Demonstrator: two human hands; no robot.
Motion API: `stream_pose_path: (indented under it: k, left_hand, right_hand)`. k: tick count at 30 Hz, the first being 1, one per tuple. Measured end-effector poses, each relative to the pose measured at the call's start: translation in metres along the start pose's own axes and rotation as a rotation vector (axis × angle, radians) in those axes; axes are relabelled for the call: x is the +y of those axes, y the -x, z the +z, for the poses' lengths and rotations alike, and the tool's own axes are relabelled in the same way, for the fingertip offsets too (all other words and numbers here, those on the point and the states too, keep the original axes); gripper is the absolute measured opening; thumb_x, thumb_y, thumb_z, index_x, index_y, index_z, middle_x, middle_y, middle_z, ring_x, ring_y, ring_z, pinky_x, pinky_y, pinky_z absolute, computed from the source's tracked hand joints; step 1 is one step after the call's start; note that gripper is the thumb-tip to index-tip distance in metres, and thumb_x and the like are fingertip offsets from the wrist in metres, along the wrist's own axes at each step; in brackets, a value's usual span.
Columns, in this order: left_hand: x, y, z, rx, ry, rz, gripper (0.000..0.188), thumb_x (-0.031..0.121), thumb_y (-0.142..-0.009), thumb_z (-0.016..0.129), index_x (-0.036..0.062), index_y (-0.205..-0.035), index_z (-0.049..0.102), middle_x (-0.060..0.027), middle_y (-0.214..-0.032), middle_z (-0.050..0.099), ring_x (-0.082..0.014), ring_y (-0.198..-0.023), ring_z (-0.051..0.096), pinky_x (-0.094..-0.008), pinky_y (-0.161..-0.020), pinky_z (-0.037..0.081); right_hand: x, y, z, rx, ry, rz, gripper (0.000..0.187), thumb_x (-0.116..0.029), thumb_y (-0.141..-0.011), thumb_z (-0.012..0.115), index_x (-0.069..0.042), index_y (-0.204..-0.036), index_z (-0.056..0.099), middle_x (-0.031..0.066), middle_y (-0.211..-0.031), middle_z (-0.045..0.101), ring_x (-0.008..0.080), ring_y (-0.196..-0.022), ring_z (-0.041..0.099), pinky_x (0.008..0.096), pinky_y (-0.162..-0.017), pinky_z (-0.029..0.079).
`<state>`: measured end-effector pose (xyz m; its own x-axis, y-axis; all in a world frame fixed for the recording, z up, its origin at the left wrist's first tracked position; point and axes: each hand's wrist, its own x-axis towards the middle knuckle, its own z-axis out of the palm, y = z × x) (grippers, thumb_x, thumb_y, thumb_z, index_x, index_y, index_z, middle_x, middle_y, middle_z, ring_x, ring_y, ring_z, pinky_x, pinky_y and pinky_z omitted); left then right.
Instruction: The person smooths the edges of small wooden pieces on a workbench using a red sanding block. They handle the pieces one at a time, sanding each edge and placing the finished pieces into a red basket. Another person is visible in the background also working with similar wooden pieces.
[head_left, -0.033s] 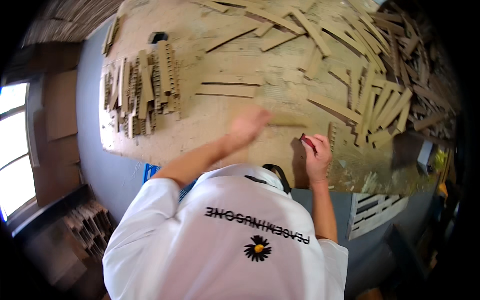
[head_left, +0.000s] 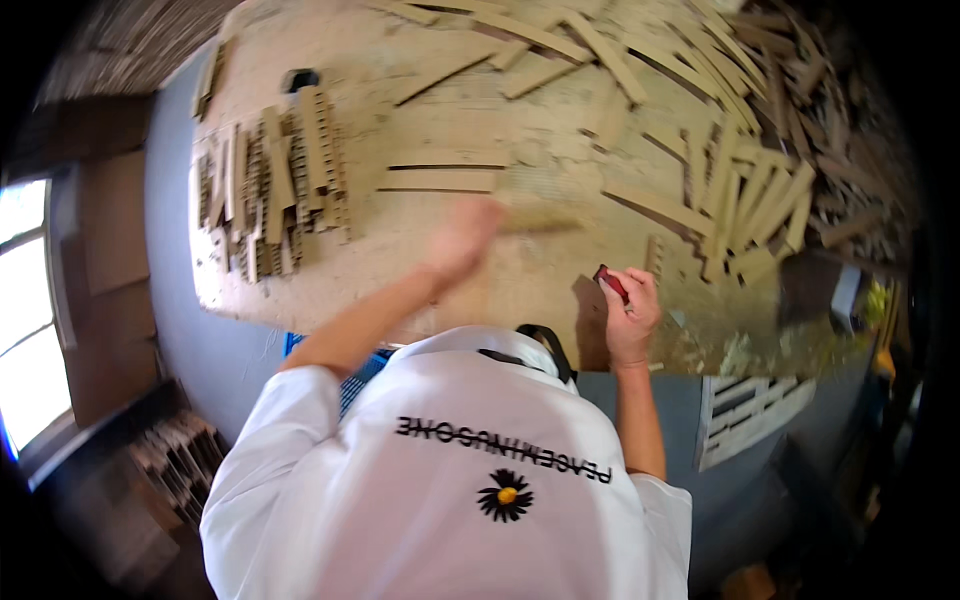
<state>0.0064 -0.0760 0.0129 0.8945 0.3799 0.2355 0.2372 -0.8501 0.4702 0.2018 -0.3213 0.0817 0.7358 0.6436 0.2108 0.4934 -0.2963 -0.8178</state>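
Head view. Wide table (head_left: 300, 290), pale and dusty, covered with cardboard strips.

Left hand (head_left: 462, 235): blurred, stretched out over the table's middle. It reaches to a blurred strip (head_left: 540, 222) lying just right of its fingers; whether it grips or only touches the strip, cannot tell. Finger positions not readable.

Right hand (head_left: 630, 315): near the table's front edge, well apart from the left hand, to the right of it. Fingers curled tight around a small red tool (head_left: 611, 283); the tool's end sticks out above the fist, toward the strip.

The strip lies between the two hands, nearer the left.

Two long flat strips (head_left: 440, 170) lie side by side just beyond the left hand. A stack of notched pieces (head_left: 275, 185) sits at the table's left end. A loose heap of strips (head_left: 740, 190) fills the table's right end, beyond the right hand.
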Motion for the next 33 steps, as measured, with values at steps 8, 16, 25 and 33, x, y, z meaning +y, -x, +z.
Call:
stream_pose_path:
  k: [8, 16, 25, 33]
  left_hand:
    - [-0.111, -0.038, -0.075, -0.262, -0.453, -0.255, 0.073, 0.03, -0.086, 0.078, 0.0018, -0.146, 0.048, -0.02, -0.135, 0.058, -0.0393, -0.128, 0.054, -0.0501, -0.107, 0.044]
    - [-0.07, -0.054, -0.074, 0.083, -0.716, -0.269, 0.067, 0.032, -0.09, 0.075, -0.0029, -0.143, 0.052, -0.0239, -0.138, 0.059, -0.0399, -0.133, 0.054, -0.047, -0.111, 0.045]
    - [0.166, -0.138, 0.109, -0.425, -0.127, 0.732, 0.033, 0.016, -0.092, 0.06, 0.011, -0.125, 0.065, -0.0112, -0.141, 0.06, -0.0341, -0.139, 0.049, -0.052, -0.119, 0.036]
    - [0.111, -0.195, 0.088, -0.153, -0.128, 0.546, 0.036, 0.01, -0.077, 0.077, 0.0082, -0.109, 0.063, -0.0136, -0.14, 0.056, -0.0355, -0.131, 0.053, -0.049, -0.106, 0.047]
  right_hand:
    - [0.035, 0.05, -0.045, 0.455, -0.385, 0.563, 0.012, -0.002, -0.093, 0.076, 0.002, -0.105, 0.075, 0.0035, -0.105, 0.064, 0.0111, -0.083, 0.061, 0.0252, -0.072, 0.051]
    - [0.054, 0.092, -0.075, 0.682, -0.21, 0.523, 0.012, -0.005, -0.094, 0.077, 0.003, -0.103, 0.074, 0.0019, -0.102, 0.066, 0.0079, -0.074, 0.059, 0.0234, -0.063, 0.049]
    - [0.036, 0.091, -0.074, 0.611, -0.152, 0.517, 0.013, -0.003, -0.092, 0.078, 0.004, -0.102, 0.072, 0.0056, -0.103, 0.064, 0.0142, -0.084, 0.062, 0.0274, -0.07, 0.052]
    - [0.043, 0.104, -0.075, 0.609, -0.227, 0.612, 0.015, 0.0, -0.092, 0.077, 0.006, -0.105, 0.072, 0.0077, -0.109, 0.063, 0.0155, -0.096, 0.062, 0.0273, -0.082, 0.053]
